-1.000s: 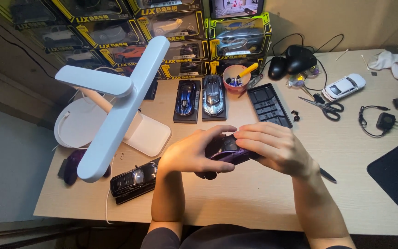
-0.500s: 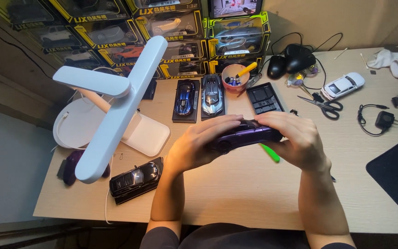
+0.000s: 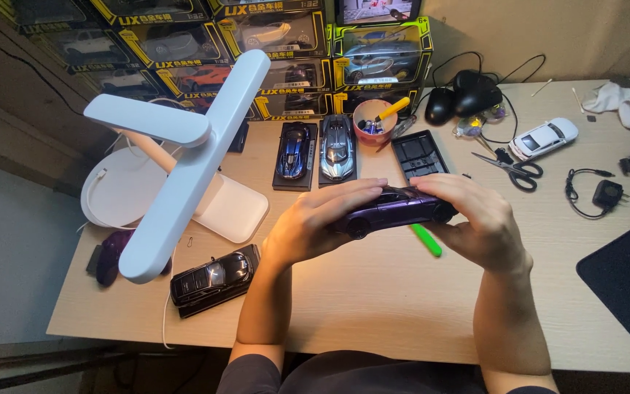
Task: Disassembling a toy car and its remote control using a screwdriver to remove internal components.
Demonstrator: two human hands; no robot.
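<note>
I hold a small purple model car point(image 3: 395, 208) in both hands, lifted just above a light wooden desk point(image 3: 373, 299) and turned sideways so its length runs left to right. My left hand point(image 3: 315, 222) wraps its fingers over the front end and roof of the car, thumb tucked underneath. My right hand point(image 3: 479, 219) grips the rear end, fingers curled over the top; a bright green tool handle point(image 3: 426, 240) sticks out below it, just under the car, though I cannot tell how my fingers hold it. To my left a white T-shaped desk lamp point(image 3: 184, 160) stands on its flat base, and near it lies a black model car point(image 3: 214, 279) on a dark plinth. Behind my hands sit a blue model car point(image 3: 294, 152) and a silver model car point(image 3: 337, 146), each on its own stand, next to a pink cup point(image 3: 373, 122) holding tools and an empty black tray point(image 3: 418, 153). Farther right lie scissors point(image 3: 512, 168), a white model car point(image 3: 543, 138) and a black charger with its cable point(image 3: 599, 193). Boxed model cars point(image 3: 286, 51) are stacked along the wall at the back.
</note>
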